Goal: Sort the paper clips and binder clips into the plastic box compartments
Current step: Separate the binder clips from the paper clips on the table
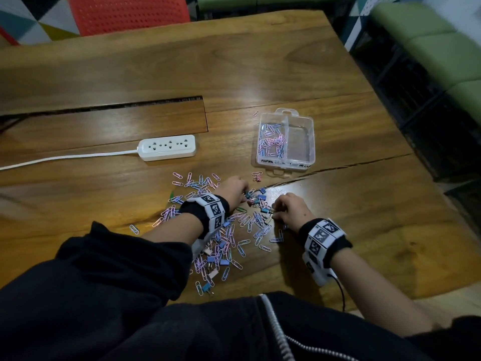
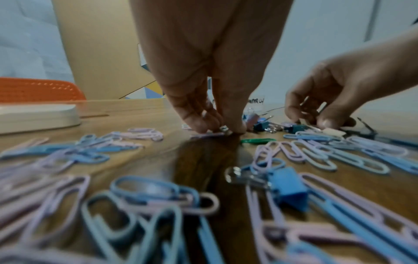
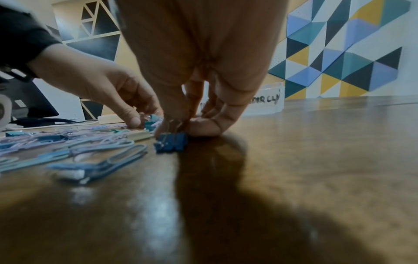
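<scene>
A clear plastic box (image 1: 311, 131) stands on the table beyond my hands. Its left compartment holds pink and blue paper clips (image 1: 272, 140); the right compartment (image 1: 299, 145) looks bare. A loose pile of paper clips and small binder clips (image 1: 229, 238) spreads under and between my wrists. My left hand (image 1: 244, 195) (image 2: 222, 129) pinches a small clip with a silver wire handle against the table. My right hand (image 1: 274, 209) (image 3: 178, 130) pinches the wire handles of a blue binder clip (image 3: 172, 142), which touches the wood.
A white power strip (image 1: 168, 147) with its cable lies left of the box. A long slot (image 1: 104, 105) cuts the tabletop behind it, and a crack (image 1: 312, 175) runs in front of the box. A red chair (image 1: 127, 11) stands at the far edge, green seating (image 1: 429, 43) at right.
</scene>
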